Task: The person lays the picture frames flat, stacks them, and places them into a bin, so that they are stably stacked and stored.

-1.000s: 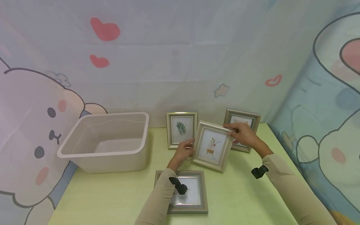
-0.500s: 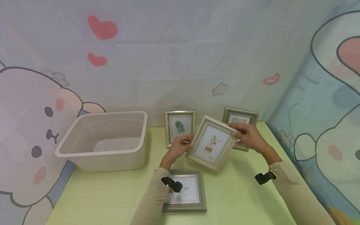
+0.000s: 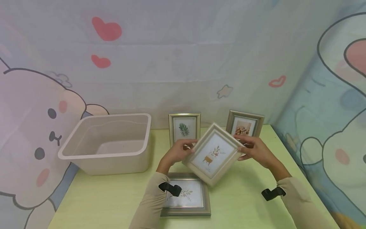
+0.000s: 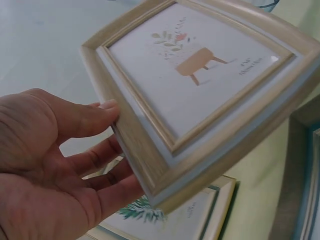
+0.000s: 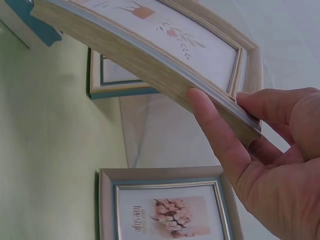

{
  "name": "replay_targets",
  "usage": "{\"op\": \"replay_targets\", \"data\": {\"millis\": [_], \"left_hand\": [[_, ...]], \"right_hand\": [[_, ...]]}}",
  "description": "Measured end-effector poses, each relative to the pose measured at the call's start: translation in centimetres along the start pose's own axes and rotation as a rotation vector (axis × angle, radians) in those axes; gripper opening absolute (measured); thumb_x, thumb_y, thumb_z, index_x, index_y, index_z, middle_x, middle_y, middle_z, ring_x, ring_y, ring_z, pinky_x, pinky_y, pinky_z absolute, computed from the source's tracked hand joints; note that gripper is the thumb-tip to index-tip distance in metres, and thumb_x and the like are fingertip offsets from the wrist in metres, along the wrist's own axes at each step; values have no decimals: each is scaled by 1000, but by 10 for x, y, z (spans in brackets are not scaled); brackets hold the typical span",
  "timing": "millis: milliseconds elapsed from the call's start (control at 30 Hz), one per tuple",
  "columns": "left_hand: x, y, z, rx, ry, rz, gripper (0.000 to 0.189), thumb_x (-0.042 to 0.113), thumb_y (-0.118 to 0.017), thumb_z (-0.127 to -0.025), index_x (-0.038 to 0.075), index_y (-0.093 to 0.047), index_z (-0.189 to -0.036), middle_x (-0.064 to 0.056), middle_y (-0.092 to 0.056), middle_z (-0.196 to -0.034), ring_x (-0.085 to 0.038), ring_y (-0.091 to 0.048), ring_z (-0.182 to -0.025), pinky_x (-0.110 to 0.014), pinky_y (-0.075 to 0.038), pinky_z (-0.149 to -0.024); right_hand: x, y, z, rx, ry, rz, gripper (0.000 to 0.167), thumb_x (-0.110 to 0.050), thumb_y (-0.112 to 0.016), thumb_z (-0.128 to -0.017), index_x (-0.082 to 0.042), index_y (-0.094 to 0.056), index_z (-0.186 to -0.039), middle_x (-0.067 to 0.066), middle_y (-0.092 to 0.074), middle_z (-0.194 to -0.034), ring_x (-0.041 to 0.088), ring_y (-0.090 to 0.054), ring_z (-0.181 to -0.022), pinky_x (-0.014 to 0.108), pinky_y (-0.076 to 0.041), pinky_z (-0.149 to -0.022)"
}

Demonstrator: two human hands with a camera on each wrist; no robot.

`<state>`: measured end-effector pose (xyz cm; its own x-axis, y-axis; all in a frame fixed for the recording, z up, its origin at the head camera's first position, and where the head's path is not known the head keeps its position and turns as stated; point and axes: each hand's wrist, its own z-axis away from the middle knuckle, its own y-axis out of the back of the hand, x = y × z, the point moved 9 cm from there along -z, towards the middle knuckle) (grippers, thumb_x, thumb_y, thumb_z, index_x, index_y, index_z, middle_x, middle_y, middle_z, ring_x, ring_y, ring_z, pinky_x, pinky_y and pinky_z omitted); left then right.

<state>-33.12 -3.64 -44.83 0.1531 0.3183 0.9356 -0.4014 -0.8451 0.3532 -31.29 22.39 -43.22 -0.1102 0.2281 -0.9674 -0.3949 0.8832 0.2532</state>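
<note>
Between both hands a pale wood picture frame (image 3: 213, 154) is held tilted above the table; its print is a plant in a brown pot on legs. My left hand (image 3: 178, 152) grips its left edge, thumb (image 4: 95, 117) on the front and fingers behind. My right hand (image 3: 255, 151) pinches the opposite edge near a corner, as the right wrist view shows. Under the held frame's lower corner, a second picture frame (image 3: 187, 212) lies flat, partly covered by my left sleeve. Behind stand a frame with a green leaf (image 3: 184, 127) and a frame with pink flowers (image 3: 244, 125).
A beige plastic bin (image 3: 105, 156) stands on the left of the light green table (image 3: 114, 197), its inside bare. A cloth backdrop (image 3: 160, 63) with cartoon drawings hangs right behind the table and along its right side.
The held picture frame has turned clockwise and come a little nearer, with both hands still on it. The flower picture behind now shows more fully. The bin and the other frames stay put.
</note>
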Motion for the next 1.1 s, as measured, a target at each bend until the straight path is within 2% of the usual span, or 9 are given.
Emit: {"op": "replay_targets", "data": {"millis": [100, 233, 333, 400, 567, 667, 867, 1000, 1100], "left_hand": [[6, 3, 4, -20, 5, -46, 46, -5, -60, -92, 4, -60, -137, -21, -68, -103, -30, -69, -94, -40, -59, -77], [13, 5, 7, -39, 4, -97, 44, -4, -61, -91, 4, -62, -135, -19, -69, -101, -27, -68, -91, -36, -58, -74], [17, 5, 10, -59, -7, -121, 43, -4, -62, -91, 3, -63, -134, -19, -68, -99, -25, -68, -88, -34, -57, -71], [18, 4, 11, -75, -3, -132, 43, -4, -62, -91, 3, -63, -134, -18, -68, -99, -24, -69, -87, -33, -57, -70], [18, 3, 14, -113, 20, -184, 42, -3, -63, -91, 3, -63, -133, -16, -69, -100, -21, -68, -84, -30, -57, -66], [20, 2, 16, -136, 24, -231, 40, -2, -63, -91, 4, -65, -131, -15, -69, -101, -21, -67, -86, -30, -56, -68], [25, -1, 20, -184, 21, -276, 41, -3, -63, -91, 3, -65, -131, -18, -69, -112, -27, -68, -98, -29, -55, -74], [28, -3, 22, -198, 10, -287, 39, -2, -62, -92, 2, -65, -131, -19, -68, -122, -32, -67, -106, -28, -55, -77], [29, -3, 23, -193, 1, -286, 37, -1, -61, -93, 2, -66, -129, -19, -69, -123, -31, -68, -104, -27, -55, -75]], "right_hand": [[3, -5, 4, 1, 0, -26, 59, -1, -61, -96, 4, -38, -150, 37, -44, -140, 14, -70, -99, 42, -61, -75], [7, -10, 10, 25, -10, -52, 60, -2, -62, -97, 5, -36, -150, 24, -58, -126, 12, -69, -98, 43, -61, -75], [12, -15, 17, 45, -28, -71, 61, -4, -63, -96, 5, -36, -151, 14, -63, -119, 13, -70, -96, 42, -61, -74], [15, -19, 21, 51, -38, -75, 62, -4, -64, -96, 4, -36, -151, 17, -63, -118, 13, -70, -95, 42, -61, -74], [20, -32, 31, 33, -43, -60, 64, -5, -65, -95, -1, -36, -152, 34, -55, -126, 16, -70, -96, 43, -62, -73], [22, -38, 35, 14, -52, -48, 67, -6, -65, -95, -5, -35, -154, 37, -54, -126, 20, -70, -97, 44, -62, -72], [30, -49, 41, -4, -65, -69, 71, -6, -66, -94, -7, -31, -156, 30, -59, -121, 22, -71, -95, 46, -61, -71], [37, -55, 45, 26, -59, -104, 72, -4, -65, -93, -8, -30, -156, 22, -62, -118, 19, -72, -94, 48, -61, -69], [42, -60, 49, 69, -47, -150, 73, -1, -66, -92, -8, -31, -156, 14, -65, -115, 18, -73, -94, 49, -61, -68]]}}
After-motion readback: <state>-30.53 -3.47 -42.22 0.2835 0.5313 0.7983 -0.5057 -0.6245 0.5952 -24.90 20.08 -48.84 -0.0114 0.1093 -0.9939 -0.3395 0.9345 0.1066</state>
